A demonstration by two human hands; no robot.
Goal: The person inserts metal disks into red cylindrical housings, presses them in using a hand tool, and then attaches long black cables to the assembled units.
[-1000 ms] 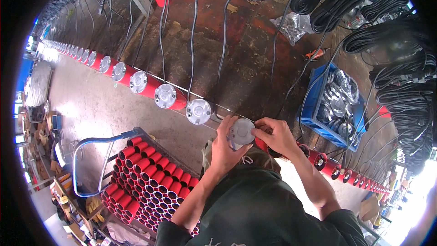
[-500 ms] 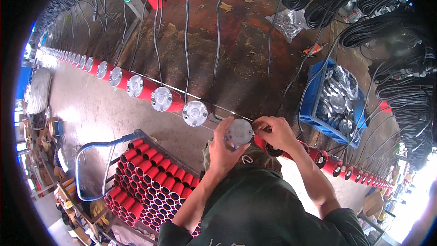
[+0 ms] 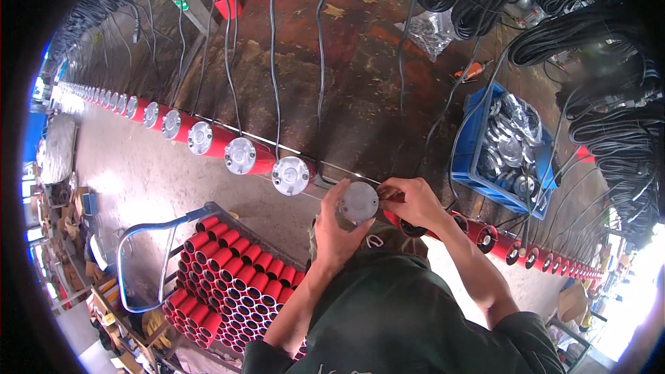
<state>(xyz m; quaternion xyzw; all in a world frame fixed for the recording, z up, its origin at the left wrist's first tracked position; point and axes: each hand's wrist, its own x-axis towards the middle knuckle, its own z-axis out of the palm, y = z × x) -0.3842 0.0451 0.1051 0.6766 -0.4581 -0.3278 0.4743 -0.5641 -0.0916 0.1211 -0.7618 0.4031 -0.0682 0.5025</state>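
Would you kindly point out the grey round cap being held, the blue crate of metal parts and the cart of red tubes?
grey round cap [image 3: 358,201], head view, centre of its face.
blue crate [image 3: 465,145], head view, left wall.
cart of red tubes [image 3: 142,235], head view, blue handle bar.

Head camera, single wide fisheye view: worn above the work, facing steeply down. Hands close at centre, forearms entering from the lower edge; floor and long row of red tubes bend toward the rim.
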